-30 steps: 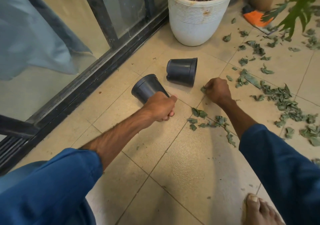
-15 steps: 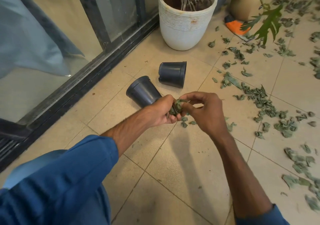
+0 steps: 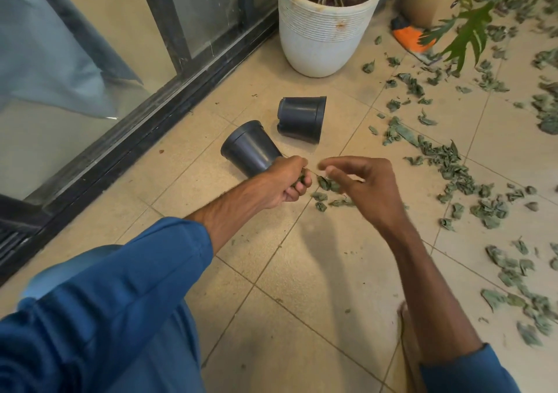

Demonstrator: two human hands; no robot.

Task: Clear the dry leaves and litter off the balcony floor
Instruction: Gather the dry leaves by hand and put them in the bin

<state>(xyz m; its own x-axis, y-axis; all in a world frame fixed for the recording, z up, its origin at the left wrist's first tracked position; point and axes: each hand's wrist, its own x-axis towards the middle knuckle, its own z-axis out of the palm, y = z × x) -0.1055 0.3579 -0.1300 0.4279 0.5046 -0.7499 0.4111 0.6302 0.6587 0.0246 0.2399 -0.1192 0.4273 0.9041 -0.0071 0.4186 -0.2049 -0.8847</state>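
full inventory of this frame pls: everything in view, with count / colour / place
dry leaves: many, grey-green, scattered over the right-hand tiles
clump of leaves: one, green, in the left fist
plastic pots: two, black, on their sides mid-floor; the nearer one lies just beyond the left hand
planter: one, white ribbed, top centre, holds a plant
green frond: one, top right
orange item: one, on the floor below the frond, unclear what it is
sliding door: one, black frame with glass, left
floor tiles: beige
sleeves: two, blue
left hand: grips the clump
right hand: fingers relaxed, holds nothing, beside the left
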